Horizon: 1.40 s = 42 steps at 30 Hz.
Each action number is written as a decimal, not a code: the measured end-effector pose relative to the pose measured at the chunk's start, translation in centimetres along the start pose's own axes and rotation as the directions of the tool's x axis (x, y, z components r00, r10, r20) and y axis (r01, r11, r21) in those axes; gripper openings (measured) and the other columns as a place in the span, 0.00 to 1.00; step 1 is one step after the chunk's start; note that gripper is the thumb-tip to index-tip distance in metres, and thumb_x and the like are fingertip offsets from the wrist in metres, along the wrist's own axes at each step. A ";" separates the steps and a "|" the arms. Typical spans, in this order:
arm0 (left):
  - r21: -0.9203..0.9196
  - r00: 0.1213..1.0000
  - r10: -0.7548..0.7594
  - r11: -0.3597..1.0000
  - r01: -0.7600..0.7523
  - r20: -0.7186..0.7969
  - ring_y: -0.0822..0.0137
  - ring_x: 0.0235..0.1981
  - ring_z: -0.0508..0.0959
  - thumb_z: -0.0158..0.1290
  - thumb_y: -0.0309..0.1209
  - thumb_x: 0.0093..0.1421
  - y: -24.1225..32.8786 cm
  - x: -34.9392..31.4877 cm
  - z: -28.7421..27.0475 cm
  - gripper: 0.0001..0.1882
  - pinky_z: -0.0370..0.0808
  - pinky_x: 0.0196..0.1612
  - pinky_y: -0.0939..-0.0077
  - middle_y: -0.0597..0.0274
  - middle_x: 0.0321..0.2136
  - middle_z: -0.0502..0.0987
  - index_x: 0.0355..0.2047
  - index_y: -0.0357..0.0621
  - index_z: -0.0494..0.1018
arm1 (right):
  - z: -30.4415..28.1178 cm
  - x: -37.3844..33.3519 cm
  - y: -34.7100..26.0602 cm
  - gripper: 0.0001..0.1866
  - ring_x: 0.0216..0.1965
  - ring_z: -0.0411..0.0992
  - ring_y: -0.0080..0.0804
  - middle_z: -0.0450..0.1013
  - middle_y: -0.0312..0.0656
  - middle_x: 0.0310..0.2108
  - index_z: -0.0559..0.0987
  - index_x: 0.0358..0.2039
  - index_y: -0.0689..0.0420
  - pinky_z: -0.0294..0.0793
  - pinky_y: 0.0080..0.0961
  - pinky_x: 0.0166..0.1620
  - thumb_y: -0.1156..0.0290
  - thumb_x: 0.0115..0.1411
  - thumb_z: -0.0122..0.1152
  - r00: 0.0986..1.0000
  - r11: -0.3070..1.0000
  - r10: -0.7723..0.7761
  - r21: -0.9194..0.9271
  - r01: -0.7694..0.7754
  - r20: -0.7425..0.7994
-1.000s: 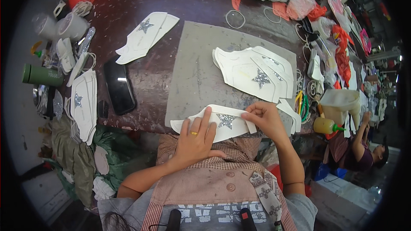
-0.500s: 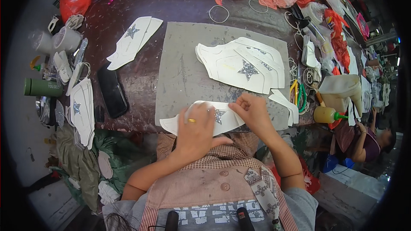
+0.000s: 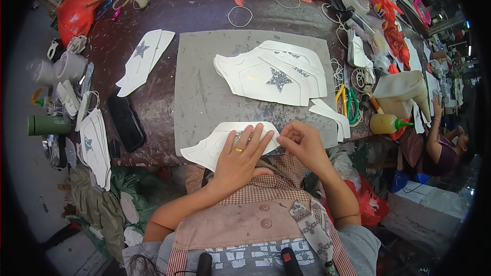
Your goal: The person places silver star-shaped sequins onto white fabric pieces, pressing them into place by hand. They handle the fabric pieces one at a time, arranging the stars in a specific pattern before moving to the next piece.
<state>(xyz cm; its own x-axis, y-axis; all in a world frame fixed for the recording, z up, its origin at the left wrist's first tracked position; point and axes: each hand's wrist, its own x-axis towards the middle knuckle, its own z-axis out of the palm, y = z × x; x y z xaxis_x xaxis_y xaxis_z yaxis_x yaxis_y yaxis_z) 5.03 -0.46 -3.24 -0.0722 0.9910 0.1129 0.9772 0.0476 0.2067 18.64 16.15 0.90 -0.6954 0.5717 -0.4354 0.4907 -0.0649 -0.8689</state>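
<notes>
A white shoe upper piece (image 3: 208,146) with a glittery silver star lies at the front edge of the grey mat (image 3: 197,92). My left hand (image 3: 238,154) rests flat on it, fingers spread, covering most of the star. At the piece's right end, my right hand (image 3: 303,145) has its fingers curled in a pinch against the edge. Beyond both hands, overlapping white upper pieces with silver stars (image 3: 271,76) are fanned out on the mat. Narrow white strips (image 3: 330,116) lie at the mat's right edge.
On the left are a black phone (image 3: 126,121), more star pieces (image 3: 146,61) and a green bottle (image 3: 48,125). Green-handled scissors (image 3: 353,106), a yellow glue bottle (image 3: 384,123) and a cut plastic jug (image 3: 404,92) stand right. Another person (image 3: 442,148) is far right.
My left hand, blurred before, now lies flat and spread over the star. My right hand has moved lower along the piece's right edge. The whole view has shifted slightly.
</notes>
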 end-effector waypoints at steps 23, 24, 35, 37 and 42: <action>-0.296 0.884 -0.065 0.951 -0.085 -0.464 0.52 0.44 0.77 0.59 0.29 0.59 -9.1 14.8 -5.7 0.27 0.70 0.49 0.59 0.51 0.43 0.78 0.59 0.43 0.70 | -7.6 0.8 4.5 0.14 0.41 0.71 0.50 0.73 0.48 0.36 0.77 0.42 0.63 0.69 0.40 0.48 0.81 0.54 0.64 0.724 0.646 -0.621 -0.720 0.254 -0.301; -0.226 0.840 -0.100 0.974 -0.027 -0.534 0.52 0.47 0.76 0.59 0.31 0.59 -10.2 14.9 -4.7 0.28 0.70 0.52 0.58 0.50 0.47 0.77 0.60 0.43 0.69 | -7.7 0.2 4.2 0.14 0.41 0.71 0.50 0.73 0.49 0.36 0.76 0.43 0.62 0.69 0.40 0.47 0.81 0.55 0.63 0.737 0.656 -0.616 -0.699 0.285 -0.277; -0.071 0.570 -0.699 0.656 0.751 -0.432 0.43 0.55 0.70 0.63 0.41 0.56 -29.0 2.4 -4.4 0.37 0.69 0.55 0.51 0.45 0.54 0.71 0.62 0.39 0.66 | -6.5 -2.8 -0.2 0.06 0.20 0.71 0.19 0.78 0.42 0.27 0.76 0.40 0.65 0.69 0.16 0.24 0.77 0.63 0.61 0.929 0.912 -0.230 0.270 0.310 -0.291; -0.141 0.580 -0.637 0.726 0.673 -0.509 0.44 0.53 0.71 0.62 0.35 0.57 -28.8 2.2 -4.4 0.33 0.70 0.54 0.51 0.46 0.51 0.72 0.62 0.40 0.66 | -3.4 0.7 1.3 0.07 0.21 0.71 0.21 0.78 0.43 0.27 0.76 0.40 0.65 0.70 0.18 0.23 0.77 0.64 0.60 0.969 0.890 -0.134 0.405 0.209 -0.206; -0.602 0.455 -0.673 0.734 0.314 -0.583 0.59 0.44 0.76 0.57 0.21 0.57 -22.2 0.2 -10.1 0.28 0.73 0.50 0.65 0.54 0.42 0.75 0.59 0.42 0.68 | 0.2 3.0 3.9 0.08 0.22 0.74 0.23 0.78 0.45 0.27 0.75 0.42 0.67 0.74 0.18 0.25 0.76 0.66 0.59 0.889 0.891 -0.265 0.257 0.374 -0.374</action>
<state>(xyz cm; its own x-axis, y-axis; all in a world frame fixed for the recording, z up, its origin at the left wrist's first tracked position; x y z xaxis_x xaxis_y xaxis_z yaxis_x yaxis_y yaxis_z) -18.67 -2.62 1.99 -0.8066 0.3460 0.4792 0.5748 0.2708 0.7722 18.39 17.44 -3.83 -0.5521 0.8309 -0.0689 0.0424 -0.0545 -0.9976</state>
